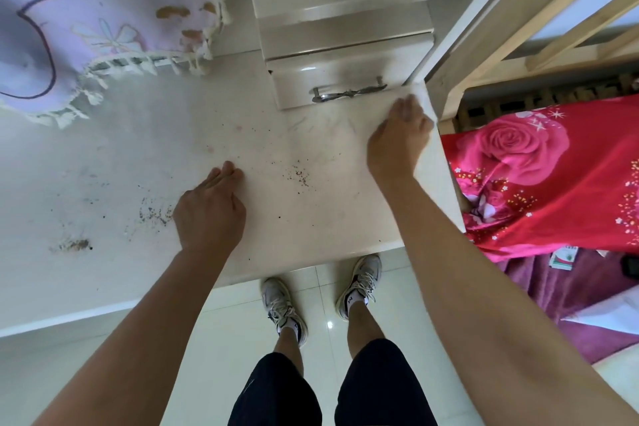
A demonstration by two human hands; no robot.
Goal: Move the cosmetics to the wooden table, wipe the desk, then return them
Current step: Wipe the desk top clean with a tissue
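Observation:
The white desk [145, 156] fills the middle of the view, and its top carries dark specks, crumbs and a brown stain near the front left. No cosmetics are in sight. My left hand [211, 211] lies palm down on the desk top with its fingers stretched out close together and nothing under them that I can see. My right hand [401, 138] is at the desk's far right corner with its fingers curled by the edge. Whether it holds anything there is hidden.
A small white drawer unit [332, 79] with a metal handle stands at the back of the desk. A lilac fringed cloth [86, 28] covers the back left. A pale wooden bed frame [484, 45] and a red rose-print sheet [539, 169] lie right of the desk.

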